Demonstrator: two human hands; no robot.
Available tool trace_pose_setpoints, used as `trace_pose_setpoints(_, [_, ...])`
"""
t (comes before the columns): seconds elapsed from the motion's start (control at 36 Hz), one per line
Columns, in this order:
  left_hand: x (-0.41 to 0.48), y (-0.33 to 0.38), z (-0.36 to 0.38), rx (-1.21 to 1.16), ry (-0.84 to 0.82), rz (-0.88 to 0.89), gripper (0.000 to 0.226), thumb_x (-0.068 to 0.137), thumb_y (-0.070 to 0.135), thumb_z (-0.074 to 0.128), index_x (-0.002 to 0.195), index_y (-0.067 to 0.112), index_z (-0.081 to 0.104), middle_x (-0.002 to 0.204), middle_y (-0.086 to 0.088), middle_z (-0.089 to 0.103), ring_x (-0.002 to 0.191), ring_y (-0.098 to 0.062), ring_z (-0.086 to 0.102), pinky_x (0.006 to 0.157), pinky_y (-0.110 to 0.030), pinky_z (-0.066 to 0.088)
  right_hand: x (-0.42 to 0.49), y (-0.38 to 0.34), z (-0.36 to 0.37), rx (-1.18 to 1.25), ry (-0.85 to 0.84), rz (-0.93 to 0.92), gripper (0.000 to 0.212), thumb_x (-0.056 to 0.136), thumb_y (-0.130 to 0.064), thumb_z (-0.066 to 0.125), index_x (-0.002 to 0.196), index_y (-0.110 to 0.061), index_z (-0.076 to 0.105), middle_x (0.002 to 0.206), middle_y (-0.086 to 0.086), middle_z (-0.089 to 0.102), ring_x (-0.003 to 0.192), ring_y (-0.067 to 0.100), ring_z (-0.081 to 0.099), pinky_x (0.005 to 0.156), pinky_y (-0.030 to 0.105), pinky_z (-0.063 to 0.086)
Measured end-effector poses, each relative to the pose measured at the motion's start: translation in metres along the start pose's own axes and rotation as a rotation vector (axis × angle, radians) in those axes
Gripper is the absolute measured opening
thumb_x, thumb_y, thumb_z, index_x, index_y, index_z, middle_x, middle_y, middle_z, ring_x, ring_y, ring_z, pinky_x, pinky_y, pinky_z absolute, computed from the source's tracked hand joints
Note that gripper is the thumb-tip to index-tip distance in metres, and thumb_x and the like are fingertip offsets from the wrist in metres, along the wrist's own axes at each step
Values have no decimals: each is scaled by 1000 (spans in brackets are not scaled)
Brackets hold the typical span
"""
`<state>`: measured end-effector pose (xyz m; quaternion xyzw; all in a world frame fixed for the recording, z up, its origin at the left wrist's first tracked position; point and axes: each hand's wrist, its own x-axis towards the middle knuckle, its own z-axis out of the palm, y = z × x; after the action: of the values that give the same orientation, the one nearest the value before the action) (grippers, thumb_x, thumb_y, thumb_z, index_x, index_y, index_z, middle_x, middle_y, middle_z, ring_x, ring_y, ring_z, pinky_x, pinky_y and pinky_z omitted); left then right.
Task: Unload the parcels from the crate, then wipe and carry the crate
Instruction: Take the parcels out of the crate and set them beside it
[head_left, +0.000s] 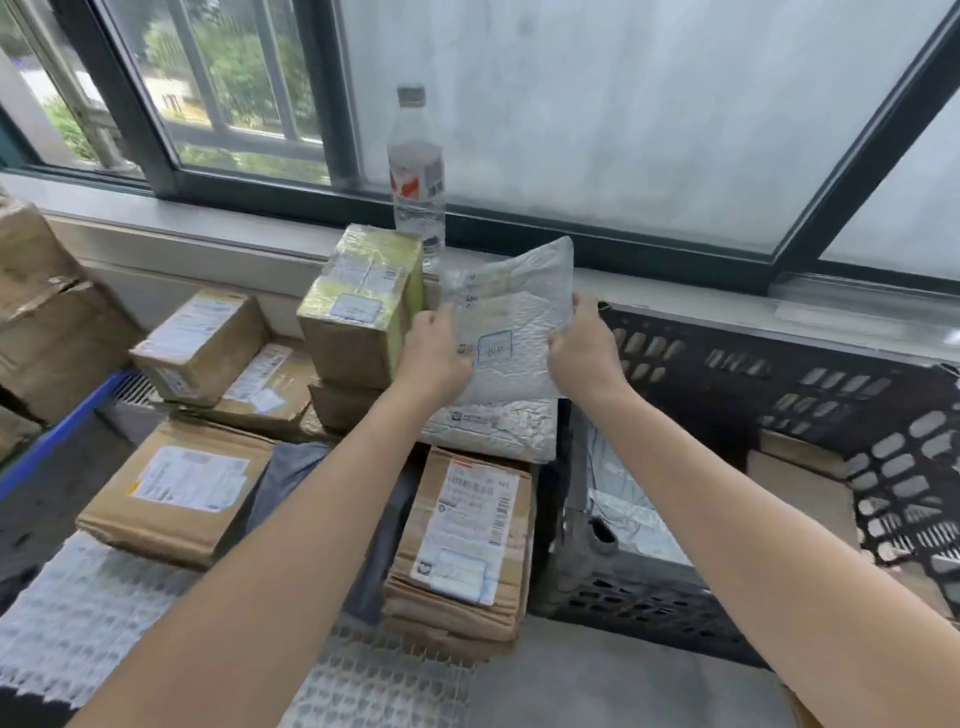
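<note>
Both hands hold one white bubble mailer (511, 322) upright, the left hand (434, 358) pinching its left edge and the right hand (584, 353) its right edge. It hangs just left of the one black crate (779, 384), above a second white mailer (498, 423). At least six cardboard boxes (179, 491) lie stacked to the left, and one bottle (415, 171) stands behind.

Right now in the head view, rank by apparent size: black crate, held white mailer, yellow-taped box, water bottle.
1. black crate.
2. white mailer and yellow-taped box, too alike to rank.
3. water bottle, standing farther away.
</note>
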<state>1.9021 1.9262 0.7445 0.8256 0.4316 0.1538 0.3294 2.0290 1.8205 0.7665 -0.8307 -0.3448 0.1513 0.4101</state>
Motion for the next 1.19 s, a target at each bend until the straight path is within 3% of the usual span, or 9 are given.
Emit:
trace_pose_setpoints(0.22, [0, -24, 3, 76, -204, 41, 57, 94, 0, 49, 148, 12, 37, 152, -9, 34, 139, -26, 35, 114, -35, 31, 5, 0, 36, -261, -66, 116, 43, 92, 9, 44, 133, 2, 33, 84, 8, 53, 66, 14, 48, 48, 24, 36])
trace_pose_setpoints(0.42, [-6, -39, 21, 174, -417, 31, 53, 94, 2, 41, 145, 17, 45, 145, -9, 47, 127, -30, 49, 99, -35, 44, 4, 10, 49, -423, -99, 169, 75, 93, 6, 46, 153, 3, 0, 130, 30, 50, 76, 19, 52, 49, 18, 32])
trace_pose_setpoints(0.53, [-9, -43, 23, 182, -456, 39, 49, 96, 6, 41, 144, 16, 45, 138, -11, 51, 116, -30, 54, 86, -31, 44, 3, 10, 50, -561, -146, 122, 64, 94, 1, 41, 151, -6, 13, 130, 30, 46, 106, 37, 55, 75, 32, 41])
trace_pose_setpoints(0.61, [-11, -43, 24, 169, -464, 39, 51, 95, 3, 40, 145, 15, 43, 133, -12, 54, 114, -31, 56, 78, -29, 40, 4, 11, 52, -575, -168, 118, 60, 93, 7, 43, 148, -4, 21, 120, 27, 48, 89, 29, 57, 69, 33, 49])
trace_pose_setpoints(0.72, [-10, -43, 24, 120, -390, 60, 50, 94, 8, 48, 143, 17, 41, 138, -12, 47, 116, -30, 51, 93, -37, 45, 10, 3, 40, -388, -102, 114, 52, 91, 7, 42, 141, -10, 38, 131, 19, 39, 72, 19, 48, 58, 26, 44])
trace_pose_setpoints(0.83, [-13, -39, 19, -40, -208, 42, 61, 90, 2, 50, 148, 16, 34, 142, -11, 34, 125, -32, 44, 100, -44, 44, 27, -10, 8, -121, 30, 130, 47, 91, 3, 41, 136, -9, 49, 132, 12, 50, 79, 17, 52, 53, 20, 36])
trace_pose_setpoints(0.97, [-21, -22, 11, -427, 8, -47, 48, 92, 0, 44, 137, 15, 41, 118, -3, 48, 90, -22, 58, 57, -27, 46, 34, -11, -28, 151, 165, 230, 44, 92, 0, 36, 129, -10, 56, 125, 8, 55, 100, 21, 52, 73, 26, 43])
trace_pose_setpoints(1.08, [-26, -2, -1, -913, 32, -207, 38, 96, -4, 40, 131, 10, 49, 104, 1, 57, 94, -18, 65, 88, -40, 58, 27, -1, -34, 276, 169, 253, 41, 93, 2, 34, 126, -10, 57, 112, 7, 57, 74, 13, 50, 52, 19, 36])
trace_pose_setpoints(1.19, [-34, 9, -17, -1086, 55, -186, 44, 95, -13, 34, 129, 8, 53, 113, -4, 58, 105, -25, 65, 89, -36, 57, 18, 12, -35, 305, 182, 218, 35, 98, -2, 39, 126, -12, 56, 98, -3, 55, 59, 9, 41, 49, 20, 34])
